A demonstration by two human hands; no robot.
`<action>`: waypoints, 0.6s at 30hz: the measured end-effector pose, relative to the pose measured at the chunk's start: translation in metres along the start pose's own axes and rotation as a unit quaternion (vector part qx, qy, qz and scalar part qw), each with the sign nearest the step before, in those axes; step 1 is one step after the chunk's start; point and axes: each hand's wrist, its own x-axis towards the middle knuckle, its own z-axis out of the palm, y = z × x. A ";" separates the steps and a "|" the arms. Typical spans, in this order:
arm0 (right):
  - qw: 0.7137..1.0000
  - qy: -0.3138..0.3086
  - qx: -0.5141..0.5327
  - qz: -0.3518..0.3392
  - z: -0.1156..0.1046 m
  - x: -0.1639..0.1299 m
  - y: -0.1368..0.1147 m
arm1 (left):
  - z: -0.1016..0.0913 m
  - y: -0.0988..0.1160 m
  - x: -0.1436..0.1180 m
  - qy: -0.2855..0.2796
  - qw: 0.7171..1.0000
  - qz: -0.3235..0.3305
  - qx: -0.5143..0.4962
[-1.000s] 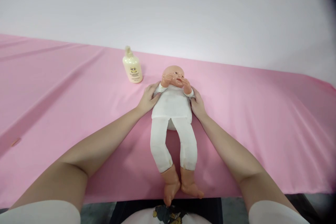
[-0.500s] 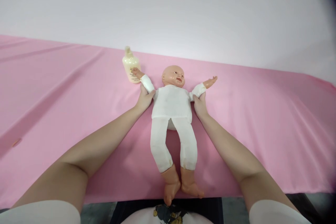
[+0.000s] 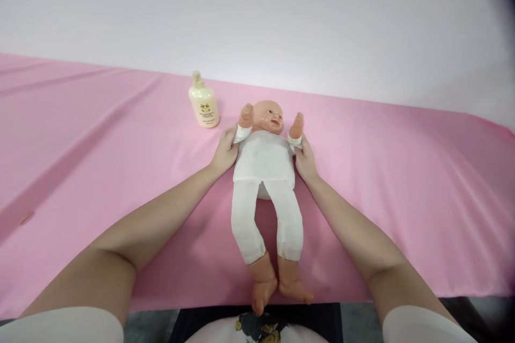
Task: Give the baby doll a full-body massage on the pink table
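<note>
A baby doll (image 3: 264, 158) in a white top and white trousers lies on its back, head away from me and bare feet toward me. My left hand (image 3: 225, 151) is closed around the doll's arm on the left side, its thumb over the white sleeve. On the other side my right hand (image 3: 306, 159) grips the other arm, fingers partly hidden behind it. Both doll hands point upward beside its head. A cream pump bottle (image 3: 204, 103) with a dark printed label stands upright just beyond my left hand, not touching it.
Pink cloth (image 3: 402, 187) covers the table, with folds on the left and right. A white wall (image 3: 257, 21) rises behind it. A small pinkish mark or object (image 3: 26, 218) lies far left. The doll's feet reach the table's front edge.
The doll's arms have swung from spread outward to raised and closer to its head, with my hands turning inward on them. The bottle's label is now uncovered.
</note>
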 end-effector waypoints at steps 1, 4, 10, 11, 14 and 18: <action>1.000 -0.013 -0.016 -0.006 0.000 0.000 0.002 | -0.001 0.001 0.000 -0.015 1.000 0.010 0.013; 0.998 -0.037 -0.046 -0.022 -0.001 0.000 0.005 | -0.003 0.003 -0.001 -0.041 0.998 0.023 0.041; 0.999 -0.013 -0.032 0.006 0.001 0.001 0.004 | -0.002 0.007 0.000 -0.019 1.000 0.013 0.001; 1.000 -0.009 -0.023 0.016 0.001 0.001 0.004 | -0.001 0.006 0.000 -0.009 1.000 0.000 -0.015; 0.999 0.005 0.017 0.034 0.001 0.002 0.007 | 0.001 -0.004 -0.001 0.024 0.997 -0.059 -0.052; 0.995 0.057 0.055 0.066 0.002 0.003 0.015 | 0.001 -0.025 -0.002 0.064 0.987 -0.123 -0.076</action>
